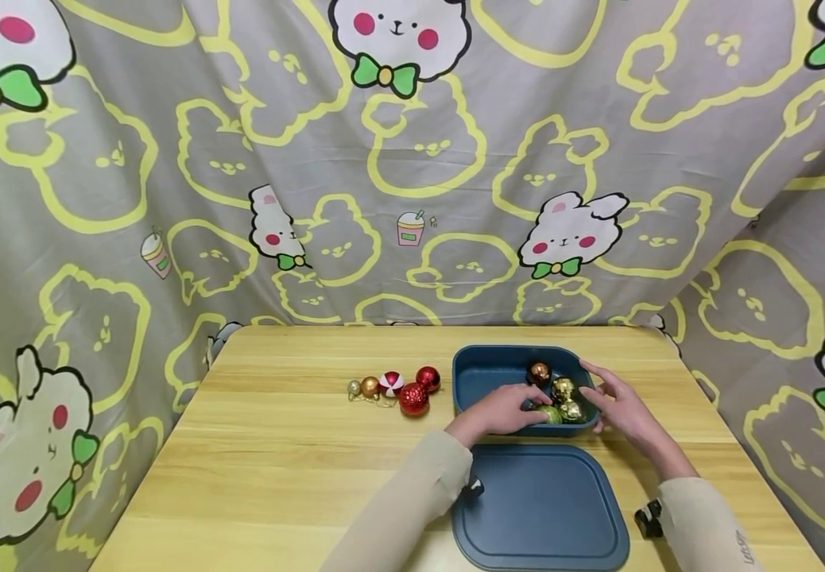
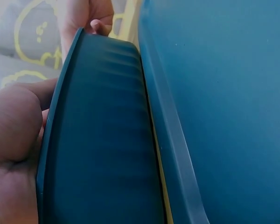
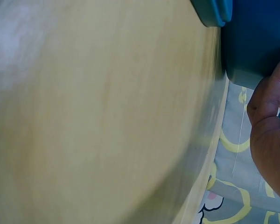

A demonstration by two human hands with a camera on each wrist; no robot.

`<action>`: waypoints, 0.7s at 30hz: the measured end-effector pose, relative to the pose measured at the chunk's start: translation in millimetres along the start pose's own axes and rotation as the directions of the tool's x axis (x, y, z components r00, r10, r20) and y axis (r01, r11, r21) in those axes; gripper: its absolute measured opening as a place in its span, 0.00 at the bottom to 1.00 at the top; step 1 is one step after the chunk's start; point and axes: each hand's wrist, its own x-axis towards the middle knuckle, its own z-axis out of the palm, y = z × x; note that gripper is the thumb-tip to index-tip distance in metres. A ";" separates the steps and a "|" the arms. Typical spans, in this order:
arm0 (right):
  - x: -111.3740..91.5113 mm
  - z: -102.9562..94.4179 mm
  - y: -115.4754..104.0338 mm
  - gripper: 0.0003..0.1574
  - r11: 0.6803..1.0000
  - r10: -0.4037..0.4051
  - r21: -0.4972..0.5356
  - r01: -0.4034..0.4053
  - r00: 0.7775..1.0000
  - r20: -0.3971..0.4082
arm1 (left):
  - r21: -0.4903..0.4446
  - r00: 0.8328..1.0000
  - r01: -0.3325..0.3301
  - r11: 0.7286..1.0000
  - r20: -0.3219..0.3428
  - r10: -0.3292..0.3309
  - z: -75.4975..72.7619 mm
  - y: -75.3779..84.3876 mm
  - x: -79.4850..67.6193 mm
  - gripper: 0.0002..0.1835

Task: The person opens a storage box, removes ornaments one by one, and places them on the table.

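A dark blue box [image 1: 487, 367] holds several shiny baubles at its right end: a copper bauble [image 1: 538, 372], gold baubles [image 1: 563, 388] and a light green bauble [image 1: 549, 414]. My left hand [image 1: 504, 408] reaches over the front wall and pinches the green bauble between thumb and fingers. On the right side, my right hand [image 1: 620, 405] grips the box wall, thumb inside the rim and other fingers outside. The left wrist view shows the left hand [image 2: 14, 130] behind the box wall; its fingertips are hidden there. Fingers of the right hand [image 3: 273, 121] lie against the box corner.
The blue lid [image 1: 541, 508] lies flat in front of the box. Left of the box, red baubles [image 1: 414, 400], a red-and-white bauble [image 1: 391, 384] and small gold ones [image 1: 370, 387] sit on the wooden table [image 1: 276, 445]. A patterned curtain [image 1: 455, 175] surrounds the table.
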 end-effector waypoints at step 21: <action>-1.3 0.1 -1.1 0.41 1.000 -0.017 -0.010 0.016 1.000 -0.002 | -0.059 1.000 -0.029 0.998 0.006 0.030 3.4 -8.2 5.0 0.17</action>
